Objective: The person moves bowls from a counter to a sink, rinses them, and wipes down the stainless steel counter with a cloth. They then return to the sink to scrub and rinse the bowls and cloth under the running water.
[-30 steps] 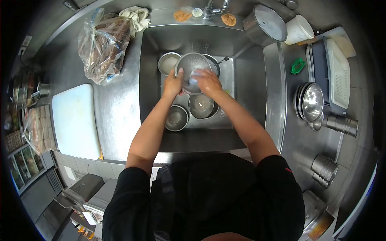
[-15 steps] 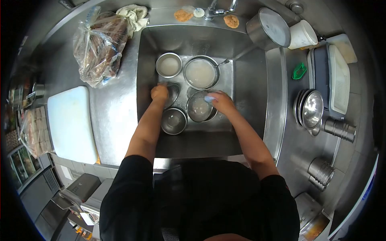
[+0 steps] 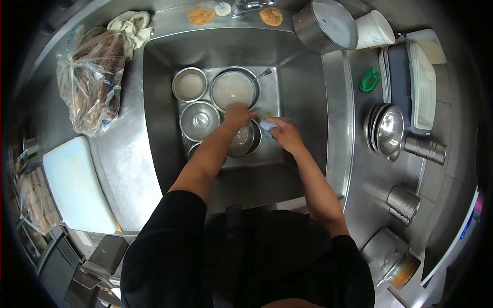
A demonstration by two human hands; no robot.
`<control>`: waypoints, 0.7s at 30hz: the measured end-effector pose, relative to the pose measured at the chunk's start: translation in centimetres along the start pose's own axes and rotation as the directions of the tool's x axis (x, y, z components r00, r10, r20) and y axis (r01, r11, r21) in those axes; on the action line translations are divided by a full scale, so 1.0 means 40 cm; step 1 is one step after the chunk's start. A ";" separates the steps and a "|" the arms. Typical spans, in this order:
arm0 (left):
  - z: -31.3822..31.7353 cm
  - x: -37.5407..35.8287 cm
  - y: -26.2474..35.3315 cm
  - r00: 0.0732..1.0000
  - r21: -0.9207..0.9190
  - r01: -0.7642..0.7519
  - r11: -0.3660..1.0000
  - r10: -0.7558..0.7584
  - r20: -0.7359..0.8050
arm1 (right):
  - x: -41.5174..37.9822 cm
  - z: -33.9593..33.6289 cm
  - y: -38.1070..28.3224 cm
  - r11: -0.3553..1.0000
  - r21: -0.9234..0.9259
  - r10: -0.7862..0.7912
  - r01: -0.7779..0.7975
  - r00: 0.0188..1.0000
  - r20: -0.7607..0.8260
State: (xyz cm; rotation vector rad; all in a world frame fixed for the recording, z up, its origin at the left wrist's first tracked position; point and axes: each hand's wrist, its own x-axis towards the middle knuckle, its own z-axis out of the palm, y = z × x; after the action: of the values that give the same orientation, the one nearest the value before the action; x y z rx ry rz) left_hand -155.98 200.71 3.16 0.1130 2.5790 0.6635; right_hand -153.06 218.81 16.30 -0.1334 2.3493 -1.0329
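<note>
In the steel sink (image 3: 303, 92), my left hand (image 3: 238, 116) is over the gap between a large pot of cloudy water (image 3: 233, 88) and a lower steel bowl (image 3: 241, 143). Its fingers are smeared by motion, so any grip is hidden. My right hand (image 3: 287, 136) is closed on a pale blue scrubbing pad (image 3: 267, 124), just right of that bowl. A spoon (image 3: 263, 75) leans on the large pot's rim. To the left are a smaller pot of cloudy water (image 3: 190, 84) and a steel bowl (image 3: 199, 120). Another vessel is partly covered by my left forearm.
Behind the sink are a faucet (image 3: 240, 9) and two orange-brown pads (image 3: 271, 17). A bagged bundle (image 3: 97, 77) and white cutting board (image 3: 77, 185) lie left. Stacked bowls (image 3: 389, 131), a green brush (image 3: 369, 80) and a tall pot (image 3: 328, 25) stand right.
My left hand has moved right, from the left-hand bowl to beside the large pot. The left-hand bowl now lies flat. My right hand still holds the pad. The view has shifted.
</note>
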 end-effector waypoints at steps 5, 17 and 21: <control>0.015 -0.010 -0.052 0.984 0.308 -0.140 0.941 0.166 -0.060 | 0.027 -0.016 0.053 0.982 0.191 -0.002 0.018 0.996 -0.084; -0.096 -0.019 -0.088 0.916 -0.400 -0.108 0.910 -0.065 -0.396 | 0.066 -0.031 0.045 0.902 0.411 -0.010 0.131 0.959 -0.284; -0.180 -0.049 -0.059 0.899 -0.780 -0.089 0.619 -0.287 -0.330 | 0.116 0.060 -0.096 0.874 -0.066 -0.475 0.481 0.817 -0.327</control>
State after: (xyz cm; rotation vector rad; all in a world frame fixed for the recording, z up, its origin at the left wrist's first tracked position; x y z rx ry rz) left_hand -157.49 195.12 8.40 -0.5290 2.3685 1.8887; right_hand -156.18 213.18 15.58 -0.6171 2.6829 -1.4092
